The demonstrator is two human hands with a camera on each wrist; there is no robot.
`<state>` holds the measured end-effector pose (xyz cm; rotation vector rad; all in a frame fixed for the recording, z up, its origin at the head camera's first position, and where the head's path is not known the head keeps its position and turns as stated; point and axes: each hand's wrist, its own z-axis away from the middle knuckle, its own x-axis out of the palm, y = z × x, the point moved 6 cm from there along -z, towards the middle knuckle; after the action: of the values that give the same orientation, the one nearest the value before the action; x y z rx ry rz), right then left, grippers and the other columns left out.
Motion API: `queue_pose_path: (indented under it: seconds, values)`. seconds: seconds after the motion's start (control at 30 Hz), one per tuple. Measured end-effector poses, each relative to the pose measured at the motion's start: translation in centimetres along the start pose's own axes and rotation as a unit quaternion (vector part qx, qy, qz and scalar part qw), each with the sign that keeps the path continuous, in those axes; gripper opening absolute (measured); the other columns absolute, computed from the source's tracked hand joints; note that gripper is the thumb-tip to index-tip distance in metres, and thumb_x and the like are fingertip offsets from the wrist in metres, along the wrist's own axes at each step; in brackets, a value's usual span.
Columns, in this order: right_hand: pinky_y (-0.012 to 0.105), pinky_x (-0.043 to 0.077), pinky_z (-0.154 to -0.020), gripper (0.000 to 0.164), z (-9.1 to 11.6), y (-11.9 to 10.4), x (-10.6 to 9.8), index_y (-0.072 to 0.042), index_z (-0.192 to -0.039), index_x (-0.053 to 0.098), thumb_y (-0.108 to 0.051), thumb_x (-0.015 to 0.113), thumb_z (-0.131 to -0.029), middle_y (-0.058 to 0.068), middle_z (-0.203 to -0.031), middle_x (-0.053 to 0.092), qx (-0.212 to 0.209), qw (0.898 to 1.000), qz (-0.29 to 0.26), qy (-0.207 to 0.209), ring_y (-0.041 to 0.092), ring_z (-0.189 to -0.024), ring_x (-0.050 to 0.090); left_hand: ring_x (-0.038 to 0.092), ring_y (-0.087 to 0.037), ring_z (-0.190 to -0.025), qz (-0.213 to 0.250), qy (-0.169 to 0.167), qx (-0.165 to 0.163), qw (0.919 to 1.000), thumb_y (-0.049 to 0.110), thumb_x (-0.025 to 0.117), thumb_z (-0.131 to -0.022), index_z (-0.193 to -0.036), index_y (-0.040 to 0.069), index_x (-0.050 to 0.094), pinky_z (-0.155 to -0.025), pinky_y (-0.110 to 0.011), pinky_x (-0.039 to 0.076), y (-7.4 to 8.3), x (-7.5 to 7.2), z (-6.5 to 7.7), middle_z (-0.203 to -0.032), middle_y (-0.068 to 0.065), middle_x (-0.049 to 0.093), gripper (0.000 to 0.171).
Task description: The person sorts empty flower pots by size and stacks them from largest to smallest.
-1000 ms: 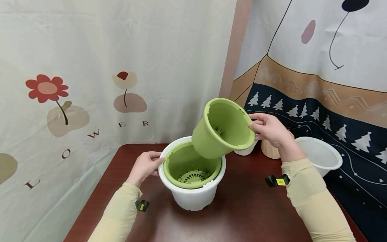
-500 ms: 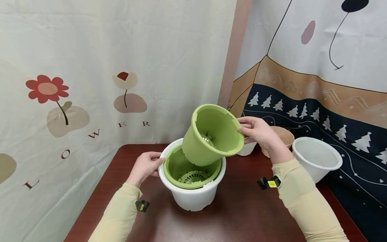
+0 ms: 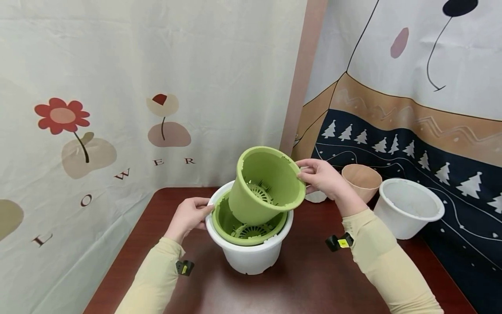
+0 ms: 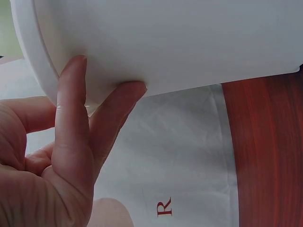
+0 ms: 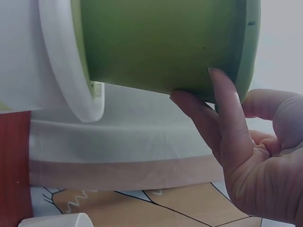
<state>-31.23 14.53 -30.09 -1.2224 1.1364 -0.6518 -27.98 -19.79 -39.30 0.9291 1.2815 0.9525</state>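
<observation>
A green flowerpot (image 3: 270, 174) with a slotted bottom tilts over a white flowerpot (image 3: 251, 258), its base inside the opening. My right hand (image 3: 323, 179) pinches the green pot's rim from the right; in the right wrist view two fingertips (image 5: 222, 85) press its outer wall. Nested in the white pot is a second green pot (image 3: 227, 231), partly covered by the raised one. At the white pot's left rim, my left hand (image 3: 190, 216) grips with thumb over the edge; the left wrist view shows fingers (image 4: 73, 99) against the outer wall.
Behind my right hand stand a small white pot (image 3: 316, 197), mostly hidden, and a terracotta-coloured pot (image 3: 362, 179). A larger white pot (image 3: 408, 211) is at the right. All rest on the dark red table (image 3: 313, 279), with printed curtains behind.
My right hand has moved left and down with the green pot, whose base now dips into the nested one. The left hand has stayed on the white rim.
</observation>
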Motion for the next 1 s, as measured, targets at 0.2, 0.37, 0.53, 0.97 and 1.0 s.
queue_pose_path:
  seconds: [0.2,0.37,0.53,0.97,1.0]
  values:
    - [0.036,0.062,-0.067,0.041,-0.5,0.6,0.8,0.012,-0.137,0.046,0.002,0.052,-0.099,0.028,-0.111,0.067,0.004,1.0,0.008,-0.009,0.021,-0.079,0.071,0.07,-0.022,-0.068,0.001,-0.001,0.002,1.0,0.004,0.063,-0.095,-0.126,-0.014,0.058,-0.059,-0.037,0.062,0.1,0.0,0.0,-0.095,-0.022,0.07,0.036]
    - [0.037,0.062,-0.067,0.042,-0.6,0.9,1.7,0.014,-0.138,0.043,0.003,0.05,-0.098,0.03,-0.113,0.065,0.004,1.0,0.001,-0.03,0.021,-0.079,0.071,0.07,-0.022,-0.068,-0.002,0.0,0.003,1.0,0.004,0.063,-0.095,-0.126,-0.014,0.058,-0.059,-0.037,0.062,0.0,0.0,0.0,-0.095,-0.022,0.07,0.036]
    - [0.038,0.062,-0.067,0.042,-0.9,1.4,2.5,0.015,-0.137,0.044,0.003,0.05,-0.097,0.029,-0.112,0.065,0.009,0.999,-0.003,-0.034,0.023,-0.081,0.07,0.069,-0.022,-0.068,-0.007,0.002,0.005,1.0,0.004,0.063,-0.095,-0.125,-0.014,0.059,-0.059,-0.037,0.062,0.1,-0.1,0.1,-0.094,-0.022,0.07,0.035]
    - [0.04,0.062,-0.064,0.04,-1.5,2.6,4.0,0.014,-0.133,0.048,0.004,0.052,-0.095,0.027,-0.106,0.067,0.016,0.999,0.019,-0.03,0.025,-0.077,0.07,0.07,-0.022,-0.069,-0.005,-0.001,0.004,1.0,0.004,0.063,-0.095,-0.127,-0.014,0.058,-0.059,-0.037,0.062,0.1,0.0,0.1,-0.095,-0.022,0.07,0.037]
    - [0.039,0.062,-0.063,0.04,-1.5,2.7,4.1,0.014,-0.133,0.049,0.004,0.052,-0.095,0.027,-0.105,0.068,0.018,0.999,0.021,-0.028,0.024,-0.076,0.069,0.07,-0.022,-0.069,-0.005,-0.002,0.005,1.0,0.004,0.063,-0.095,-0.127,-0.014,0.058,-0.059,-0.038,0.062,0.1,0.0,0.1,-0.095,-0.023,0.07,0.037]
